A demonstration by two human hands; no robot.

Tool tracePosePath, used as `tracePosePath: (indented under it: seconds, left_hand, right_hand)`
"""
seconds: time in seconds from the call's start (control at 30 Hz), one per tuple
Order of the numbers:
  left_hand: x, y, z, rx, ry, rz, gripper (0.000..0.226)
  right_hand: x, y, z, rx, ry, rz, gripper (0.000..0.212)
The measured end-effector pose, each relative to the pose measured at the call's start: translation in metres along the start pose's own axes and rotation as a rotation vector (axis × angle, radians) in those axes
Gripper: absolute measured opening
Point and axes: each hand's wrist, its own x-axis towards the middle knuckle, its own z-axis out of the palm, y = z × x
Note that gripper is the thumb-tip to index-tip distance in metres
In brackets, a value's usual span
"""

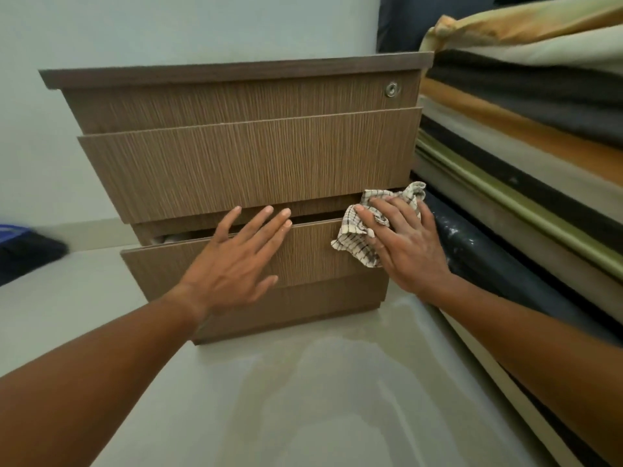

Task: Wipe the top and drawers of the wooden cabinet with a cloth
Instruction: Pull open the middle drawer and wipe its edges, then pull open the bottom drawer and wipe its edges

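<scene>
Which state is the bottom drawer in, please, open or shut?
Slightly open: bottom drawer juts forward, a dark gap above its front.

No text, label, brand, number or sign can be read anywhere on the brown wood-grain cabinet (242, 163) or around it.

I see the wooden cabinet (242, 170) standing on the pale floor, brown with fine vertical grain and a darker top edge. It has three drawers; the top drawer (236, 102) carries a round metal lock (391, 89). The bottom drawer (303, 254) sits slightly pulled out. A crumpled white cloth (357, 237) with dark checks lies pressed against that drawer's right end.
</scene>
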Motion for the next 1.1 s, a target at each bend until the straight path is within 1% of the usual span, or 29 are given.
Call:
tracePosePath:
  seconds: [0.07,0.13,0.27,0.43,0.53,0.63,0.67,0.7,0.8,0.9,0.93,1.0,1.03,1.07,1.1]
  left_hand:
    - [0.000,-0.010,0.000,0.051,-0.005,0.081,0.081]
    - [0.000,-0.014,0.001,0.090,-0.004,0.114,0.081]
    - [-0.002,-0.005,0.009,0.101,0.045,0.055,0.080]
    - [-0.003,-0.004,0.018,0.108,0.087,0.053,0.078]
    - [0.000,-0.003,0.020,0.108,0.077,0.024,0.080]
    - [0.008,0.000,0.021,0.103,0.037,-0.041,0.083]
    - [0.010,0.001,0.021,0.113,0.022,-0.064,0.084]
    - [0.012,0.003,0.021,0.133,0.007,-0.081,0.085]
    - [0.013,0.010,0.023,0.191,-0.030,-0.113,0.086]
    - [0.011,0.013,0.024,0.110,-0.028,-0.139,0.085]
    - [0.008,0.015,0.025,0.072,0.000,-0.113,0.082]
    - [-0.003,0.024,0.029,-0.019,-0.006,0.036,0.070]
    - [-0.010,0.029,0.031,-0.064,-0.061,0.121,0.063]
    - [-0.019,0.033,0.034,-0.113,-0.153,0.167,0.056]
    - [-0.027,0.036,0.036,-0.158,-0.232,0.146,0.050]
  right_hand:
    - [-0.003,0.006,0.000,0.032,-0.011,0.021,0.051]
    - [-0.007,0.012,0.001,0.106,0.011,0.045,0.054]
    - [-0.010,0.005,0.002,0.297,0.047,0.183,0.056]
    - [-0.010,-0.009,0.001,0.502,0.175,0.490,0.054]
    - [-0.006,-0.005,0.004,0.515,0.279,0.691,0.046]
    - [0.003,-0.003,0.002,0.545,0.369,0.963,0.041]
    - [0.006,-0.006,-0.001,0.563,0.389,0.996,0.040]
    - [0.009,-0.011,-0.004,0.582,0.403,0.986,0.040]
    - [0.019,-0.032,-0.009,0.653,0.403,0.882,0.039]
    - [0.028,-0.059,-0.006,0.715,0.356,0.812,0.039]
    - [0.028,-0.068,-0.003,0.721,0.315,0.786,0.038]
    - [0.023,-0.080,0.003,0.697,0.229,0.711,0.037]
    - [0.019,-0.082,0.006,0.675,0.197,0.674,0.037]
    - [0.015,-0.081,0.008,0.654,0.170,0.640,0.036]
    - [0.011,-0.079,0.009,0.635,0.140,0.608,0.036]
